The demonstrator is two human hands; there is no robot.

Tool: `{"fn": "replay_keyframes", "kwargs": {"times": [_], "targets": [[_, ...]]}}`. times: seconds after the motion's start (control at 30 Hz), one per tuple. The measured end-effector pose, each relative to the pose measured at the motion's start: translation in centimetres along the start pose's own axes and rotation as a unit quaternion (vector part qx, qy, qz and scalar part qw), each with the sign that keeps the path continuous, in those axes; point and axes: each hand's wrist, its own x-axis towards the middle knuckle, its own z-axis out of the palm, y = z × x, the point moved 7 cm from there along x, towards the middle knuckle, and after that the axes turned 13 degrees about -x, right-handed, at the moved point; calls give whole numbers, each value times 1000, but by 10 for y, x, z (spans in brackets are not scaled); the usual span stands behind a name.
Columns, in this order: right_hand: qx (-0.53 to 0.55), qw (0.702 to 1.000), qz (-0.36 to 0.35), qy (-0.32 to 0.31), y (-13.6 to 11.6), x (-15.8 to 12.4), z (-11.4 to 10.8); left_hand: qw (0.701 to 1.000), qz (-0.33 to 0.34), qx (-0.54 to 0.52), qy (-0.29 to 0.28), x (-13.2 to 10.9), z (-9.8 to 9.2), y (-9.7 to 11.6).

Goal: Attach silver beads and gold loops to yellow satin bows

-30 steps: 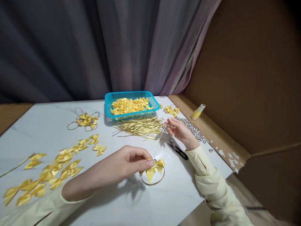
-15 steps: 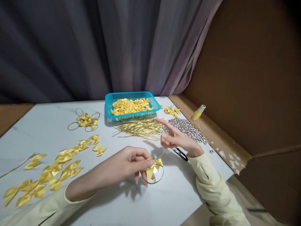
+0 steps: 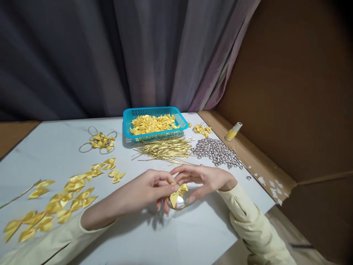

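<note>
Between the thumb and fingers of my left hand (image 3: 151, 187) is a yellow ribbon bow (image 3: 174, 198), with a thin gold wire ring (image 3: 180, 208) hanging round it. My right hand (image 3: 208, 180) curves about the same piece from the right. Its thumb tip meets the ring's right side, and its fingers reach over behind the bow to my left fingertips. Where those fingers end is partly hidden. Behind my hands lies a pile of gold wire ties (image 3: 165, 150). Silver bells or beads (image 3: 216, 151) are heaped beyond my right hand.
A blue basket (image 3: 128, 127) of yellow bows stands at the back. Loose bows (image 3: 75, 183) lie along the left, below a cluster of bows with wire rings (image 3: 102, 141). A thread spool (image 3: 233, 131) stands by the brown board (image 3: 275, 92) at the right.
My right hand has come down and left, from pointing above the bow to closing round the ring. The black tool that lay beneath it is now hidden. My left hand keeps its hold.
</note>
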Motion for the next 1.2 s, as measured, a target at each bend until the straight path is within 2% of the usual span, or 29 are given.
{"fn": "replay_keyframes", "kwargs": {"times": [0.07, 0.13, 0.37, 0.6, 0.8, 1.2], "targets": [[83, 995, 43, -23, 10, 2, 7, 1000, 0, 1, -2, 0, 0, 0], [111, 989, 89, -33, 19, 2, 10, 1000, 0, 2, -12, 0, 0, 0], [12, 987, 159, -1, 25, -7, -3, 998, -23, -16, -48, 2, 0, -7], [-6, 988, 156, 15, 10, -10, -6, 998, -31, -2, -55, 5, -2, -11], [37, 988, 150, 11, 13, -7, -1, 997, -34, -3, -64, 5, 1, -11], [65, 987, 139, 49, 9, -7, -5, 998, -37, 2, -49, 5, 1, -9]]}}
